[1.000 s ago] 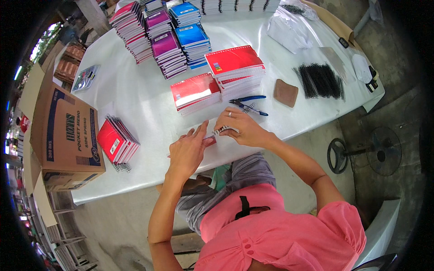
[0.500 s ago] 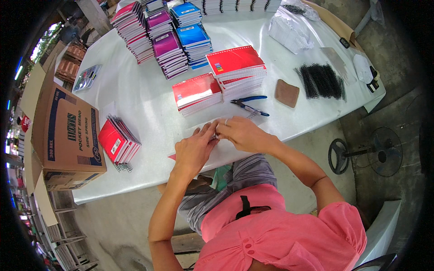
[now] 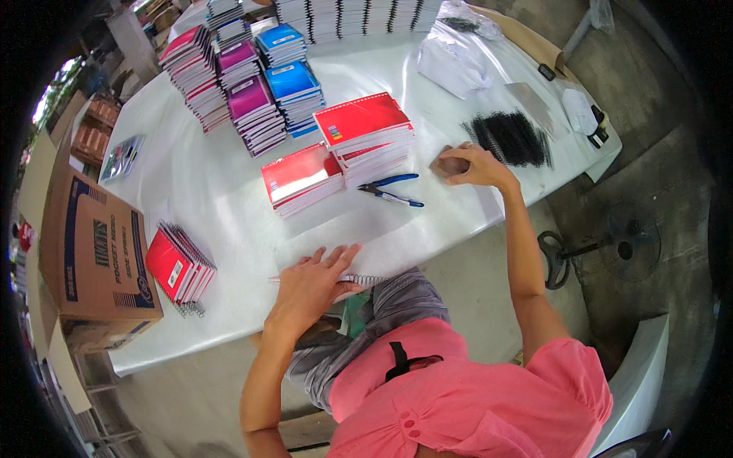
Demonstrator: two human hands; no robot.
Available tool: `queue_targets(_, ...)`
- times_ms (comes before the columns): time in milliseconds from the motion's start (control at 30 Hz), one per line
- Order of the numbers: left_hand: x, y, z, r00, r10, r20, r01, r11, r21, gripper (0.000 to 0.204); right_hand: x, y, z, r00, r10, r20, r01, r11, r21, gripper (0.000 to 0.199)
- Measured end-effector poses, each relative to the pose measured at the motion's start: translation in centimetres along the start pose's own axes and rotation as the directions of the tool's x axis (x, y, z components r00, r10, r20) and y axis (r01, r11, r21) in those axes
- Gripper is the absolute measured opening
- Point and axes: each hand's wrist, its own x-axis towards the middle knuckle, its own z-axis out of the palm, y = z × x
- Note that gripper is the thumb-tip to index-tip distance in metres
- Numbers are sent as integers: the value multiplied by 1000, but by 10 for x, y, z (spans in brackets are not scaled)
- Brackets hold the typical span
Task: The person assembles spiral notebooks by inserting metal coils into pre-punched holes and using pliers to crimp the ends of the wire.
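Observation:
My left hand (image 3: pixel 313 286) lies at the front edge of the table with its fingers stretched out and spread. Beside its thumb shows the metal coil of a spiral notebook (image 3: pixel 368 280); the hand covers most of the notebook. Out to the right, my right hand (image 3: pixel 479 168) grips a small brown square pad (image 3: pixel 446 164), its fingers over it and its thumb at the near side. Blue-handled pliers (image 3: pixel 391 189) rest between the hands, in front of red-covered notebook stacks (image 3: pixel 363 122). Black coils (image 3: pixel 511 139) lie in a heap just beyond my right hand.
On the left stand a cardboard box (image 3: pixel 107 263) and a small pile of red spiral notebooks (image 3: pixel 179 263). Purple notebooks (image 3: pixel 252 99) and blue notebooks (image 3: pixel 294 80) are stacked at the back. A white plastic-wrapped bundle (image 3: pixel 454 65) sits far right. A fan (image 3: pixel 626 248) stands beyond the table.
My hands were together over the notebook; now they are apart. The right hand has moved right and taken hold of the brown pad. The left hand stays at the notebook, fingers now spread.

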Motion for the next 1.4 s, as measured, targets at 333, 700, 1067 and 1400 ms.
queue_targets(333,-5,-6,-11,976,-218,-25,218,976,-19,89,28,-128,97,629,-580,517,156,746,647,58)
queue_targets(700,2,-15,-14,974,-225,16,225,967,-121,100,29,-130,106,668,-644,373,192,633,750,62)
queue_targets(1067,-10,-28,-13,966,-249,-72,251,967,32,95,42,-138,107,682,-599,419,174,690,703,55)
queue_targets(1400,2,-44,-19,920,-387,52,391,917,-81,94,54,-156,103,698,-578,423,112,671,733,68)
